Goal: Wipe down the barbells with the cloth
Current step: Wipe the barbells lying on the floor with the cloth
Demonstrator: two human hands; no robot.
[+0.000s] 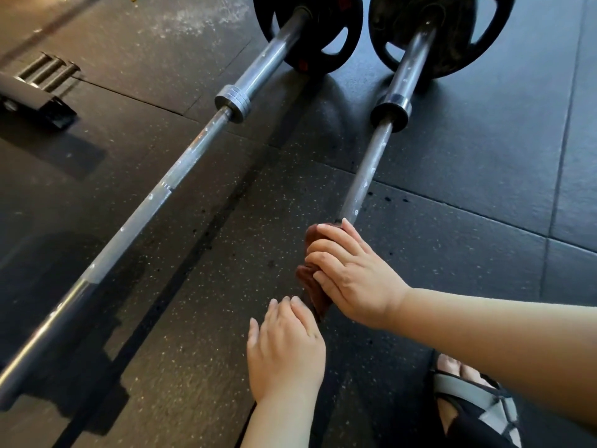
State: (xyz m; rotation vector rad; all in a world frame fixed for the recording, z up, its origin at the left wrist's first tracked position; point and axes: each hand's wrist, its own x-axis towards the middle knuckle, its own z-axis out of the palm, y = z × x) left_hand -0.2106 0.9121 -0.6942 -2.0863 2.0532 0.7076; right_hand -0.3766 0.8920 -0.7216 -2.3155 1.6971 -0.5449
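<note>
Two steel barbells lie side by side on the rubber gym floor, each with a black plate at the far end. The left barbell (161, 192) runs from bottom left to top centre. The right barbell (365, 176) comes toward me and disappears under my hands. My right hand (349, 273) grips a dark reddish-brown cloth (311, 286) that is wrapped round the right bar's shaft. My left hand (284, 347) sits just nearer to me, fingers fairly straight, fingertips touching the bar beside the cloth. White specks dot both shafts beyond the cloth.
Black weight plates (307, 30) (442, 33) stand at the top. A metal rack base with bolts (38, 88) sits at upper left. My sandalled foot (475, 399) is at lower right. Rubber mat seams cross the floor.
</note>
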